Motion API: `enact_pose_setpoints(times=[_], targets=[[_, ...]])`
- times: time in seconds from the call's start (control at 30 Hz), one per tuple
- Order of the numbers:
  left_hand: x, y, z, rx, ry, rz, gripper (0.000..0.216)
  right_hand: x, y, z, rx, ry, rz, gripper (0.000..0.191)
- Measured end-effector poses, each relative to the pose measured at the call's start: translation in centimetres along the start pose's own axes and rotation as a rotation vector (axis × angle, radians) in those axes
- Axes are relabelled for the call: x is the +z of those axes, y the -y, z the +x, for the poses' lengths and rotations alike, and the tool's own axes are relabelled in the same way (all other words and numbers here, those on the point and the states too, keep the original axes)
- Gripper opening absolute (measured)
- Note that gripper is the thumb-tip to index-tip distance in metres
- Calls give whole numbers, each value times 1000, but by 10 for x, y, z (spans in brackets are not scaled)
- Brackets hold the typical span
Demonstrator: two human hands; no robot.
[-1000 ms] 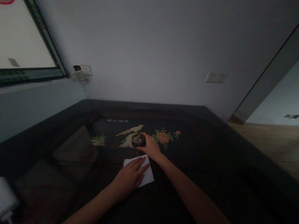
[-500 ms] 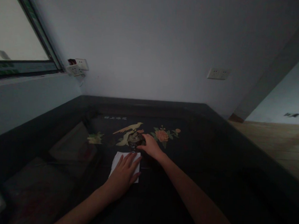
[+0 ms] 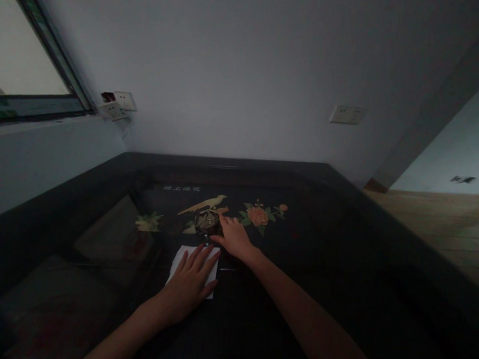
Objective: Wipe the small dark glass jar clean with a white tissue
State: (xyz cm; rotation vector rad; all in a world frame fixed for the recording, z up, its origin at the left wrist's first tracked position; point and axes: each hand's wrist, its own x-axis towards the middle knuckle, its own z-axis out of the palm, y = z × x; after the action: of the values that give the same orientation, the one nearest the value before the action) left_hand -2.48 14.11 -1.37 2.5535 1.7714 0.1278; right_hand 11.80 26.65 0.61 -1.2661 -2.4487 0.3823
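Note:
A small round see-through dish or jar, glass-like with a dark patterned rim (image 3: 207,226), stands on the dark glossy tabletop (image 3: 240,174). Around its right side curve the thumb and fingers of my right hand (image 3: 236,239), closed against it; its exact kind is too dim to make out. Just nearer to me lies a white sheet of paper (image 3: 178,259). My left hand (image 3: 188,281) rests flat over this paper with fingers spread, covering much of it.
Inlaid pictures of a bird (image 3: 206,203) and a pink flower (image 3: 257,216) decorate the tabletop. Wall sockets (image 3: 347,114) are set above the far edge, with another socket (image 3: 124,100) near the window at left. A wooden floor (image 3: 442,222) shows at right.
The round glass-like dish has shifted slightly left across the tabletop, and my right hand has moved with it. My left hand stays spread on the paper. The view has shifted a little.

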Motion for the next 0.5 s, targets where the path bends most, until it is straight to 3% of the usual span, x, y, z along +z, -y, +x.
enact_pose_setpoints(times=[0.27,0.5], targets=[[-16,-1,3,-49,136,24,57,6,8,-4,23,-18,-72,56],[-11,6,1,-51,103,-29,57,0,6,-5,1,-22,-7,53]])
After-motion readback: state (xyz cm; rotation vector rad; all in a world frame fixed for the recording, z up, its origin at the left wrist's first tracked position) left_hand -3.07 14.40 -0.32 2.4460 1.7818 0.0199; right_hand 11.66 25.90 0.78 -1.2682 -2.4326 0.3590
